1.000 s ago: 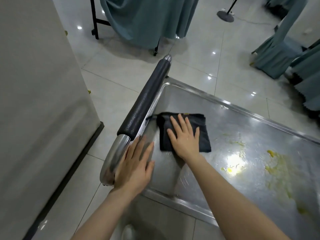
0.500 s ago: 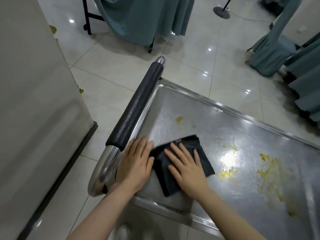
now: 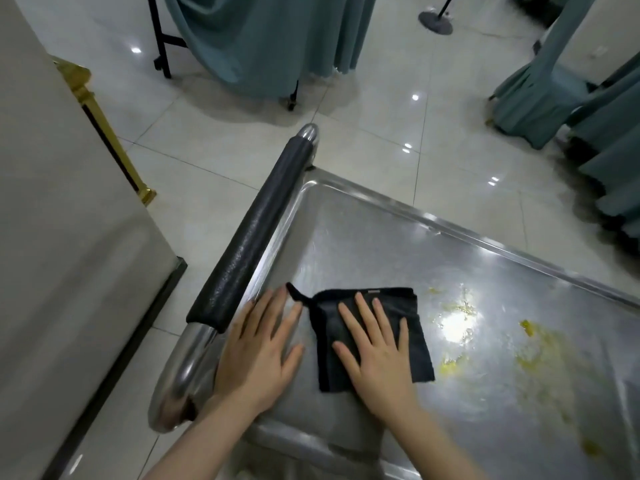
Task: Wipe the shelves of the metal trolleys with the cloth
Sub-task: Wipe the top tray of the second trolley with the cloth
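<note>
One trolley in view, top shelf [image 3: 363,244] only: steel tray with a raised rim, parked on pale floor tiles [image 3: 363,157], teal drapes [image 3: 263,39] behind. Foam-sleeved handle [image 3: 256,244] runs along the shelf's left end. Progress, my read: early. Steel by the handle end looks clean, dull sheen, no muck. The right-hand stretch carries yellow smears [image 3: 540,348] and specks, from just beside the cloth out to the frame edge. So most of this shelf is left; lower shelves and other trolleys not in shot, can't judge them. Cloth [image 3: 325,327]: dark, folded flat to a near-square, lying on the shelf near the handle end, close to the near rim. Looks slightly longer near-to-far than across, so its long axis runs away from the person toward the far rim. Right hand [image 3: 377,355] flat on the cloth, fingers spread, pressing, not gripping. Left hand [image 3: 258,351] flat on bare steel between cloth and handle, fingers straight, holding nothing; bracing, I'd guess. Loop tab [image 3: 296,294] sticks out of the cloth's far-left corner, pointing at the handle.
</note>
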